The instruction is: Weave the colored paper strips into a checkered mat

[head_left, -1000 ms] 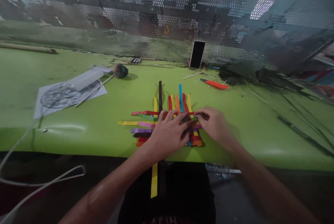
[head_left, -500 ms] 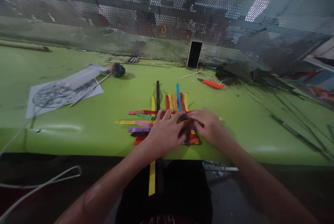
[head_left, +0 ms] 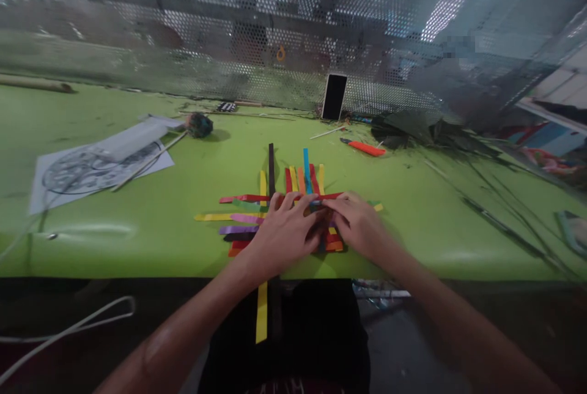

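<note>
Colourful flat strips lie crossed in a woven mat on the table, partly hidden under both hands. My left hand (head_left: 287,226) rests over the middle of the weave, its fingers spread on the strips. Close by, my right hand (head_left: 360,223) pinches at the weave's right part, its fingertips near the left hand's. A red strip (head_left: 243,199) runs crosswise along the top. Upright at the far side stand a black strip (head_left: 271,167) and a blue strip (head_left: 306,164). One yellow strip (head_left: 261,314) hangs past the table's front edge. Exactly which strip the right fingers pinch is hard to see.
An orange-handled cutter (head_left: 365,148) lies beyond the weave, near a propped phone (head_left: 334,96). Dark dried leaves (head_left: 413,131) lie back right. At left are a printed sheet (head_left: 50,183), a white box (head_left: 132,140) and a dark ball (head_left: 199,125). Perforated metal closes the back.
The view has shifted slightly, so everything sits farther left. My right hand, blurred before, is steadier, and a green strip end shows beyond it. The left hand stays on the weave.
</note>
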Tool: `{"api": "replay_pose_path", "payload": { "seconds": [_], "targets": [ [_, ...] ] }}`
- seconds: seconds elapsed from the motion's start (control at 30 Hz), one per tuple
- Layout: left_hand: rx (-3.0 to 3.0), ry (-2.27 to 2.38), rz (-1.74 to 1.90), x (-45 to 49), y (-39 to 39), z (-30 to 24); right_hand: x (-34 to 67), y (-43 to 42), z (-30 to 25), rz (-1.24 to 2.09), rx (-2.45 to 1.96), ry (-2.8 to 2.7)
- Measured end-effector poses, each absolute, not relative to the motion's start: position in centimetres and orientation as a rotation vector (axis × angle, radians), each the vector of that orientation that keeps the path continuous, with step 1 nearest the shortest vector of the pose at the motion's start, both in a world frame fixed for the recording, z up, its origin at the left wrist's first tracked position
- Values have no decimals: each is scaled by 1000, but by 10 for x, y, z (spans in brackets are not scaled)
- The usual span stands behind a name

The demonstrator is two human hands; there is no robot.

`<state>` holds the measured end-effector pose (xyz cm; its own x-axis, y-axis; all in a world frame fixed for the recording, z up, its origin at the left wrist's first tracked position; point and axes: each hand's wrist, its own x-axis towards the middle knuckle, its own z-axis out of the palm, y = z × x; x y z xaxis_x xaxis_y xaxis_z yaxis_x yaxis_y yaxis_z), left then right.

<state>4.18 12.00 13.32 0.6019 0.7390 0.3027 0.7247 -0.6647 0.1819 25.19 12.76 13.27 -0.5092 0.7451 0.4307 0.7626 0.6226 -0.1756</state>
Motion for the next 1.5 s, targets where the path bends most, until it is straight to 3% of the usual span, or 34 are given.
{"api": "replay_pose_path", "payload": {
  "seconds": [0.63,0.9,1.13,1.37,1.5],
  "targets": [
    [2752,1209,599,42,121,132,258,122,147,358,-1256,-2234],
    [2773,1242,605,42,119,129,311,113,143,-173,-1358,-1994],
    [2997,1105,830,39,115,134,293,81,136,-269,-1366,-1908],
    [2998,873,816,19,65,161,252,51,133,-36,-1188,-2160],
    [2778,1079,999,-43,31,151,252,48,125,-99,-1179,-2193]
  ]
}}
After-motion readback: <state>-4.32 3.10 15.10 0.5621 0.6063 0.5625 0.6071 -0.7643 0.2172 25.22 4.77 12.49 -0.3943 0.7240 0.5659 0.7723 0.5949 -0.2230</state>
